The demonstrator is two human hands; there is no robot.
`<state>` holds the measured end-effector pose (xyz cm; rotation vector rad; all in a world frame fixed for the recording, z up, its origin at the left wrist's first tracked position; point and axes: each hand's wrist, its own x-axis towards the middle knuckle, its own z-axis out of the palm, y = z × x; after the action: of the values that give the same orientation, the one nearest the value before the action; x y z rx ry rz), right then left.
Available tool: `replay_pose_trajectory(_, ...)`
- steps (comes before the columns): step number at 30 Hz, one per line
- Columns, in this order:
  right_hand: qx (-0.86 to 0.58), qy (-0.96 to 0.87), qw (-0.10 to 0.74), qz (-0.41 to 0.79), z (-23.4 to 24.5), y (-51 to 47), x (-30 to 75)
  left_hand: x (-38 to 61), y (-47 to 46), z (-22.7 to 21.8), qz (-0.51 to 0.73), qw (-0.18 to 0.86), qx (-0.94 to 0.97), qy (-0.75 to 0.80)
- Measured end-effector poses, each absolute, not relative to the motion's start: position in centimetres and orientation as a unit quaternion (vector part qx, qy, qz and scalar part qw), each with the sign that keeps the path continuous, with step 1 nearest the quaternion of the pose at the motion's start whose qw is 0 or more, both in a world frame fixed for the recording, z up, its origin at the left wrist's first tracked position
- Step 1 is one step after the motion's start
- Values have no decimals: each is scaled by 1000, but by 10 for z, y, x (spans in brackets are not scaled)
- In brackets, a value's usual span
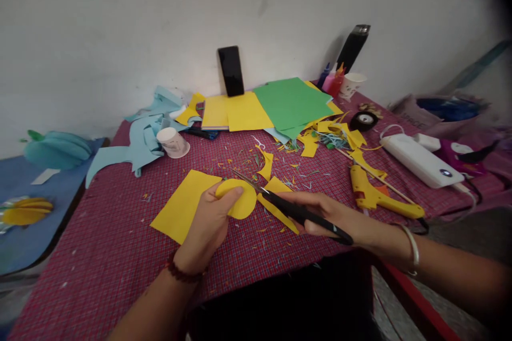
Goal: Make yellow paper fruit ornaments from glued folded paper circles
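Between thumb and fingers, my left hand [210, 216] pinches a rounded yellow paper piece [244, 203]. My right hand [330, 213] is closed around the black handles of a pair of scissors [286, 205], whose blades point left along the upper edge of the round piece. Whether the blades touch the paper I cannot tell. A larger yellow sheet [176, 213] lies flat on the checked cloth beside my left hand. Yellow offcuts [280, 214] rest below the scissors, and tiny paper snippets are scattered around them.
Green sheets [294, 104] and yellow sheets [250, 112] lie at the back, near a phone [231, 71] leaning on the wall. A paper cup [173, 143] stands by blue scraps [146, 136]. At right are a yellow glue gun [368, 194] and a white power bank [422, 160].
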<state>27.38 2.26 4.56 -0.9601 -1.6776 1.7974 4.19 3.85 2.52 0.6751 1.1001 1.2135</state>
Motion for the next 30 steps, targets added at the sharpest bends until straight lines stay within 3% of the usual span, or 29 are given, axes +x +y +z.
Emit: replay_pose_trajectory(30, -381, -597, 225, 669, 31, 26, 277, 40, 40, 31, 470, 662, 291, 506)
